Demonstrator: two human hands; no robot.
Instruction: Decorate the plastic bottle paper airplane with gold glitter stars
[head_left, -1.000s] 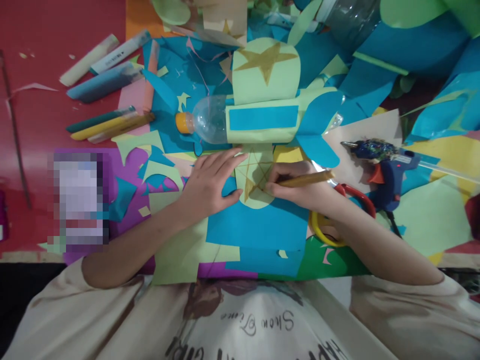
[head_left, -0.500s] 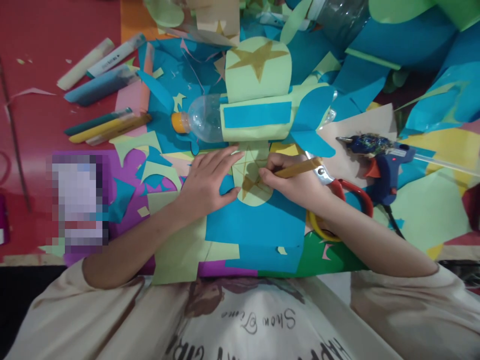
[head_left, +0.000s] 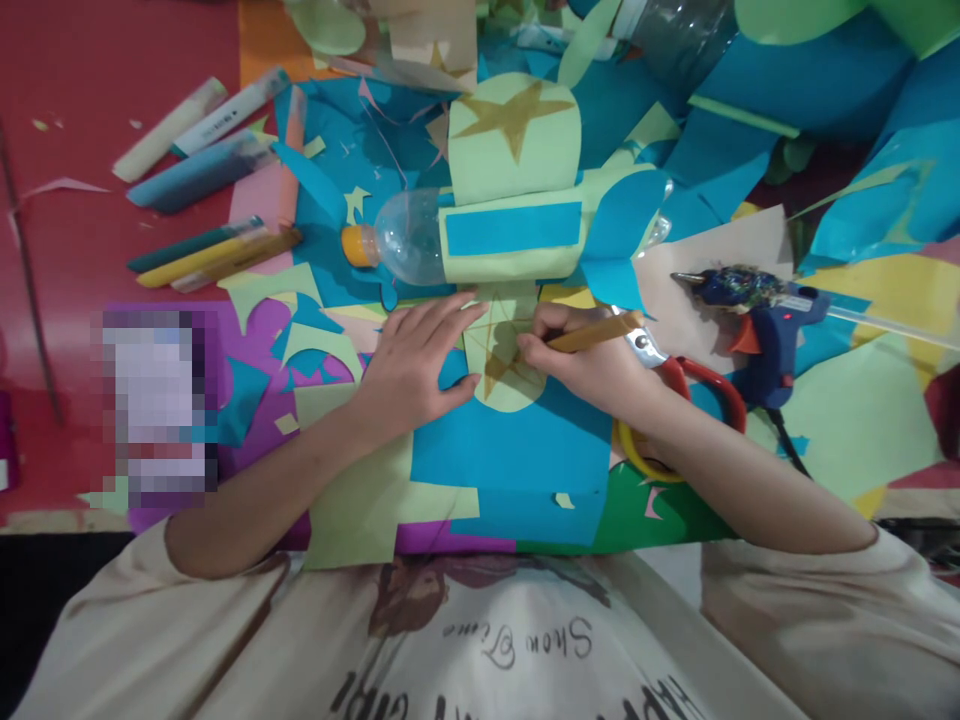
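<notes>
My left hand [head_left: 412,365] lies flat with fingers spread, pressing on a light green paper piece [head_left: 504,350] that carries a partly coloured star outline. My right hand [head_left: 592,365] is closed on a gold marker [head_left: 592,335], its tip on the star. The green piece rests on a blue paper sheet [head_left: 525,455]. Just beyond lies a clear plastic bottle [head_left: 409,240] with an orange cap, wrapped in green and blue paper, with a green flap bearing a gold star [head_left: 517,115].
A blue hot glue gun [head_left: 757,310] lies to the right, red-and-yellow scissors [head_left: 690,390] under my right wrist. Several markers [head_left: 210,250] lie at the left on the red surface [head_left: 82,230]. Cut blue, green and yellow paper scraps cover the back and right.
My right hand has shifted slightly left and up with the marker along the star. The view moved a little; my left hand stays pressed on the paper.
</notes>
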